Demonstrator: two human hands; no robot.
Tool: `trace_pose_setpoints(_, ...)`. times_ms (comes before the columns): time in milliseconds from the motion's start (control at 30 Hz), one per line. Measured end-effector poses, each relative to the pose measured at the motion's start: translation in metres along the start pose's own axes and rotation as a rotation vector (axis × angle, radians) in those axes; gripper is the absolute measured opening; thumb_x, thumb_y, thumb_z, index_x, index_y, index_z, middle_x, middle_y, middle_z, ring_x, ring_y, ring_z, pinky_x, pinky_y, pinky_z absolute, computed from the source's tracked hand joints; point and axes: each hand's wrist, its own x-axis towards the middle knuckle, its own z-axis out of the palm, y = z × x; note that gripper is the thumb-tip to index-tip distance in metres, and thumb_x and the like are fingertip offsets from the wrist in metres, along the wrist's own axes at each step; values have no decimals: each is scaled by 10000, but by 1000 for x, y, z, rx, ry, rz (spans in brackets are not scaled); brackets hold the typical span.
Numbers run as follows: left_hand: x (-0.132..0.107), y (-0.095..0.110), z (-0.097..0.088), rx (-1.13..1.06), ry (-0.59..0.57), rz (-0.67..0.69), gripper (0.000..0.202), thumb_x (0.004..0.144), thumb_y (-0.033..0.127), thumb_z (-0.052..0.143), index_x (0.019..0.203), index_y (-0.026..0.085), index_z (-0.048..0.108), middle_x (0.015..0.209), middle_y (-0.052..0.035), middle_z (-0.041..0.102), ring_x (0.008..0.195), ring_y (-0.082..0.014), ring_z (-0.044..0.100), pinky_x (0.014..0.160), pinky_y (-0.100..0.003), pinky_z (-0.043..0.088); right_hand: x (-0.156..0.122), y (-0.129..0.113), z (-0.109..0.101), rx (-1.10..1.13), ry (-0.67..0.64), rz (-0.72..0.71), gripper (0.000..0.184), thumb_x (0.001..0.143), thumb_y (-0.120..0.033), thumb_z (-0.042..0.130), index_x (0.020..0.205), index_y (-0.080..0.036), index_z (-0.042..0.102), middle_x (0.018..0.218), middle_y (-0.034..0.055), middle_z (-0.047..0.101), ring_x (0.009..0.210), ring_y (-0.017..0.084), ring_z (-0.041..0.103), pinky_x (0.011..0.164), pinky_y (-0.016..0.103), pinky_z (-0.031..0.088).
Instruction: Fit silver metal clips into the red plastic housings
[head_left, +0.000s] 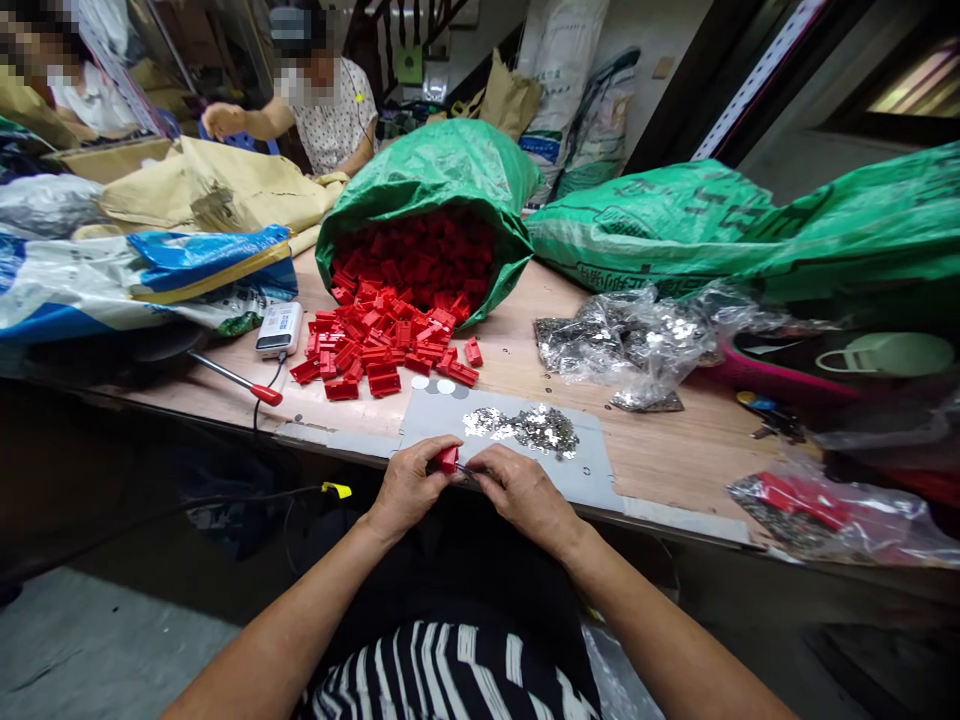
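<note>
Our left hand (409, 487) and right hand (525, 492) clamp together on one small red plastic block (448, 458). Just beyond it sit silvery metal bits (536, 428), handy.

Red clips (382, 345), green sack (442, 170), striped shirt (450, 670)

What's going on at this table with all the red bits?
A person at the table edge holds one red plastic piece in the left hand, while the right hand pinches something tiny against its end. More red pieces spill from a green sack onto the table, and a heap of small metal bits lies just ahead.
</note>
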Motion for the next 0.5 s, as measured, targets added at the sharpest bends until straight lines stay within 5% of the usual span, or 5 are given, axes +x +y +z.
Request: trace_pose_setpoints(500,0,-2,1,162,-24,78,336,659,136,728,971,258,717,972,-31,728,884,-215,653,840,-317,466,3,-36,13,-193,39,258,160,883,-118,483,905,-204,616,886,55,632,818,185,615,718,285,447)
